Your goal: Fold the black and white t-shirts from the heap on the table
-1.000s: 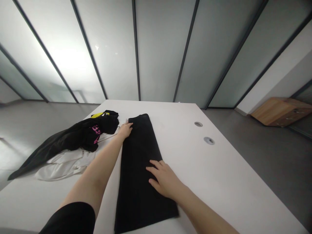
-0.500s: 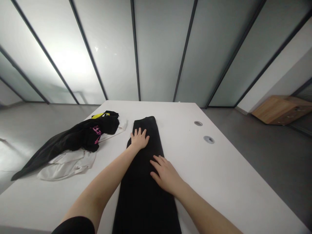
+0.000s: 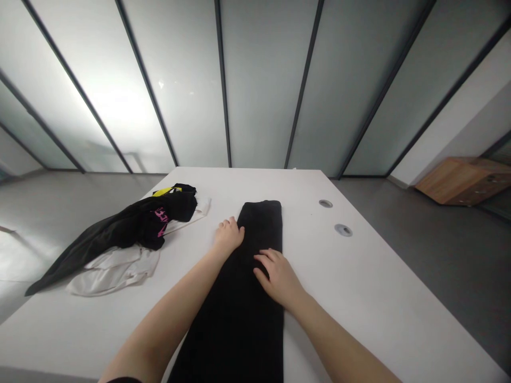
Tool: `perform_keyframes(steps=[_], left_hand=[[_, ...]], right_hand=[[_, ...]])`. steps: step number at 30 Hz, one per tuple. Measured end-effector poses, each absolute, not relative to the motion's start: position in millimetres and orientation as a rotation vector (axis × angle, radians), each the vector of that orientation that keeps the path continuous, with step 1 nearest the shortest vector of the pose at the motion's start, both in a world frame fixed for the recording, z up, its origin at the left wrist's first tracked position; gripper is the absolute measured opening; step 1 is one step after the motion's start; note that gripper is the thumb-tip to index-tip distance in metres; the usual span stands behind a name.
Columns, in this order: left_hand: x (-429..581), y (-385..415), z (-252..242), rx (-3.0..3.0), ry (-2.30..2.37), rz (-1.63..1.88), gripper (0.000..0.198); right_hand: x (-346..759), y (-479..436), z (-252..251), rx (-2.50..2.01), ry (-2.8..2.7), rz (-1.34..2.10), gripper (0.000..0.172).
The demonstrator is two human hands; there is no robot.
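A long folded black garment, probably trousers (image 3: 261, 226), lies lengthwise on the white table (image 3: 339, 298), running from the near edge towards the middle. My left hand (image 3: 228, 236) rests against its left edge, fingers on the cloth. My right hand (image 3: 277, 276) lies on top of the garment near its right edge, fingers spread slightly. Neither hand visibly grips the cloth. To the left sits a heap of black cloth with a pink print (image 3: 136, 229), over a white garment (image 3: 115, 271).
A yellow-and-black piece of clothing (image 3: 167, 191) tops the heap. Two round metal grommets (image 3: 343, 230) are set in the tabletop at right. Frosted glass panels (image 3: 263, 80) stand beyond the table, and a low wooden cabinet (image 3: 463, 181) sits on the floor at right.
The black garment has slid right and now lies straighter. Both hands moved right with it, and my left hand has dropped from its top to its left edge.
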State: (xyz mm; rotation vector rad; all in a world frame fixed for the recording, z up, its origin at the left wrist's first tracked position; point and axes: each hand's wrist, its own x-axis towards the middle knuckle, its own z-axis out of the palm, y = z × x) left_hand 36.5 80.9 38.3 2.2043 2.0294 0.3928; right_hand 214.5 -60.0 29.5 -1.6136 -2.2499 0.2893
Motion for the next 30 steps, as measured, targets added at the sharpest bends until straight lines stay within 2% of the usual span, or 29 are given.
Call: perform_keyframes(steps=[2, 5, 9, 16, 21, 25, 30], left_hand=[[29.3, 74.5, 44.8, 2.132, 2.054, 0.273, 0.047], [15.9, 61.5, 48.9, 2.129, 1.966, 0.168, 0.039], [-2.7, 42.8, 42.5, 2.12, 1.91, 0.173, 0.033], [-22.2, 34.0, 34.2, 1.93, 1.756, 0.54, 0.016], [-23.4, 34.5, 34.4, 1.694, 1.435, 0.7, 0.039], [-25.0, 34.5, 28.7, 1.625, 1.407, 0.687, 0.055], [-25.9, 37.5, 23.8, 1.735, 1.549, 0.644, 0.052]], right_hand=[[216.1, -57.5, 19.4, -1.681, -2.267, 0.288, 0.051], [216.3, -56.6, 10.8, -1.794, -2.279, 0.344, 0.06], [214.0, -55.7, 11.1, -1.854, -2.264, 0.352, 0.062], [209.4, -54.3, 16.8, -1.92, -2.2, 0.216, 0.059], [204.8, -42.6, 30.8, -1.837, -2.186, 0.157, 0.046], [197.6, -0.6, 35.9, -1.679, -2.192, 0.138, 0.044], [191.7, 71.3, 28.8, -1.788, -2.267, 0.179, 0.055]])
